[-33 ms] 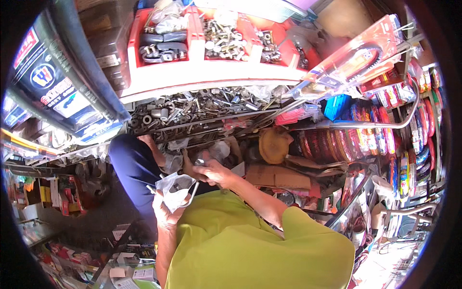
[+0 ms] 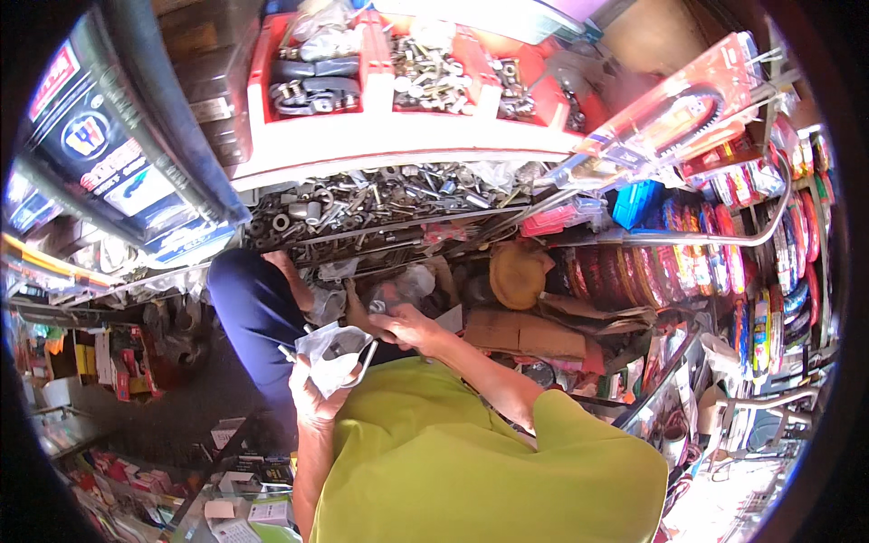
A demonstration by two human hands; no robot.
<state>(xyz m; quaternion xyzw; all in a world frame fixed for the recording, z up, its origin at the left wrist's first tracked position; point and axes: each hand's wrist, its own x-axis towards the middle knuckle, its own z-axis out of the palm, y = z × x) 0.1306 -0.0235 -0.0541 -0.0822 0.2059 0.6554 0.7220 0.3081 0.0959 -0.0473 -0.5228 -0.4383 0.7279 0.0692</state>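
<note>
My left hand [image 2: 317, 398] is raised in front of my body, its fingers closed round a clear plastic bag [image 2: 319, 347]. A bent, silvery metal rod [image 2: 371, 355] with round ends sticks out of the bag on both sides. Just to the right and a little farther off, my right hand [image 2: 412, 328] is closed with its fingers pinched together. A small grey metal part [image 2: 377, 309] shows at its fingertips; its exact kind is too small to make out. The two hands are apart.
A long tray of loose metal parts [image 2: 362, 199] lies ahead, below red bins [image 2: 373, 86] of bolts. Dark blue trousers [image 2: 253, 303] cover my bent knee. Cardboard [image 2: 525, 335] and a round yellowish piece [image 2: 518, 276] lie right of my hands. Wrapped coils [image 2: 625, 271] hang at the right.
The view has shifted very slightly. My right hand's fingers have lowered a little with the small metal part; my left hand still holds the bag.
</note>
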